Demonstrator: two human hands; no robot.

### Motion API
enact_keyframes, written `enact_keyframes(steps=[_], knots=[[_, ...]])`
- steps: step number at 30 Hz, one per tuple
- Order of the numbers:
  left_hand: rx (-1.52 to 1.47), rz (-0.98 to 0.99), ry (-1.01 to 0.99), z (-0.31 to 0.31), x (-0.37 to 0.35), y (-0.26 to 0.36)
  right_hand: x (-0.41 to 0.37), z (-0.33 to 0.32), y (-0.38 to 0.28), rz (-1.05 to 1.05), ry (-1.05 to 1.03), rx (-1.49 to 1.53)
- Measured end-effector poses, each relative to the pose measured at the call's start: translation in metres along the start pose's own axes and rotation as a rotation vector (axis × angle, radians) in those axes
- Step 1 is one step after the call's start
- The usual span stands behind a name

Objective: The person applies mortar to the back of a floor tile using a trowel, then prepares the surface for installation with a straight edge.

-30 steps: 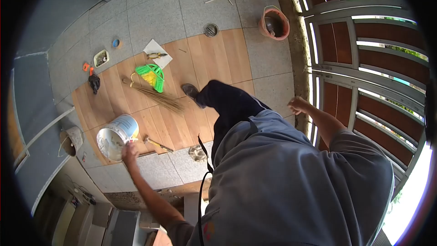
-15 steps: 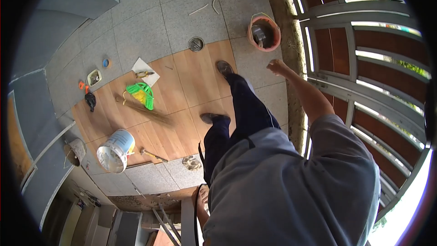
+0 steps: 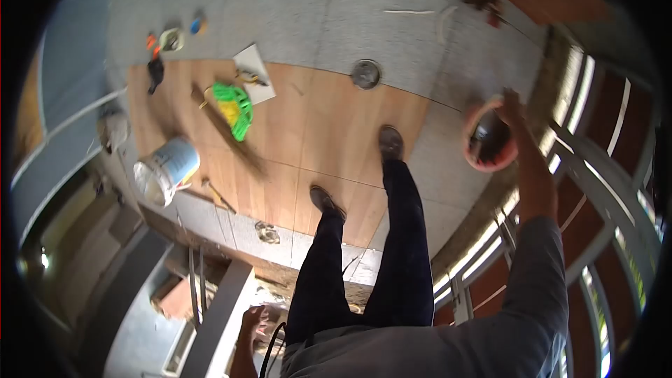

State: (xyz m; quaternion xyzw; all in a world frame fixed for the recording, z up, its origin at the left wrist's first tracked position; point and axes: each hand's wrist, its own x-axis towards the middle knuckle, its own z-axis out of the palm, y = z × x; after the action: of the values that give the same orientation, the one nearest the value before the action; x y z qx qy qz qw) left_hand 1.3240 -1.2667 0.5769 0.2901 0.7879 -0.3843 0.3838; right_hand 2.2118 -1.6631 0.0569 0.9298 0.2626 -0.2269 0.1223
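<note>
My right hand (image 3: 510, 106) is at the top edge of an orange-pink bucket (image 3: 467, 141), its blurred fingers closed at the rim and handle. Something grey and dark lies inside the bucket. Down at the lower left, my left hand (image 3: 257, 316) hangs beside my leg with its fingers loosely apart and nothing visible in it. My shoes stand on the wood-look tiles (image 3: 329, 119), near a round metal floor drain (image 3: 366, 74).
Left on the tiles are a white-and-blue bucket (image 3: 180, 159), a hammer (image 3: 220, 197), a broom (image 3: 234, 145), a green-and-yellow bundle (image 3: 240, 106), a white tile piece (image 3: 260, 68) and a small tub (image 3: 171, 40). A slatted metal railing (image 3: 595, 196) runs along the right.
My right hand has gone from beside the bucket to its rim and handle. The view has turned and shifted, and my feet have changed place on the tiles.
</note>
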Motion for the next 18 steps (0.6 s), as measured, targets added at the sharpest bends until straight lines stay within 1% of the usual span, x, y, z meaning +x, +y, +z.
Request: enact_keyframes(steps=[1, 2, 3, 5, 7, 8, 9, 10, 12, 13, 15, 16, 17, 18], knots=[[0.043, -0.015, 0.017, 0.004, 0.002, -0.002, 0.005, -0.018, -0.002, 0.004, -0.214, -0.184], [0.033, -0.056, 0.030, 0.011, -0.014, 0.015, 0.000, -0.039, -0.007, -0.028, -0.265, -0.234], [0.048, -0.057, 0.028, 0.011, -0.006, 0.008, -0.004, -0.062, -0.013, -0.063, -0.314, -0.283], [0.031, -0.122, 0.031, 0.016, -0.009, 0.009, 0.015, 0.033, 0.062, -0.261, -0.171, -0.237], [0.021, -0.132, -0.006, 0.020, -0.009, 0.010, 0.000, -0.018, 0.047, -0.076, -0.634, -0.382], [-0.009, -0.146, 0.009, 0.024, -0.009, 0.008, -0.023, -0.042, 0.042, -0.022, -0.459, -0.210], [-0.009, -0.099, -0.022, 0.024, -0.009, 0.009, -0.043, -0.060, 0.041, 0.035, -0.282, -0.033], [-0.010, -0.086, 0.000, 0.026, -0.006, 0.014, -0.038, -0.059, 0.046, 0.059, -0.196, -0.003], [0.001, -0.091, 0.011, 0.032, -0.013, 0.010, -0.024, -0.028, 0.072, 0.109, -0.049, 0.060], [0.011, -0.083, 0.003, 0.034, -0.007, 0.018, -0.010, -0.028, 0.072, -0.036, 0.026, 0.004], [-0.002, -0.067, 0.009, 0.034, 0.003, 0.023, 0.006, -0.006, 0.062, -0.333, 0.147, -0.105], [-0.029, -0.055, 0.018, 0.035, 0.010, 0.022, 0.021, 0.001, 0.061, -0.334, 0.001, -0.147], [-0.052, -0.045, 0.025, 0.037, 0.019, 0.022, 0.034, 0.008, 0.061, -0.349, -0.093, -0.138], [-0.082, -0.076, 0.050, 0.037, 0.027, 0.016, 0.046, 0.026, 0.069, -0.364, -0.194, -0.129]])
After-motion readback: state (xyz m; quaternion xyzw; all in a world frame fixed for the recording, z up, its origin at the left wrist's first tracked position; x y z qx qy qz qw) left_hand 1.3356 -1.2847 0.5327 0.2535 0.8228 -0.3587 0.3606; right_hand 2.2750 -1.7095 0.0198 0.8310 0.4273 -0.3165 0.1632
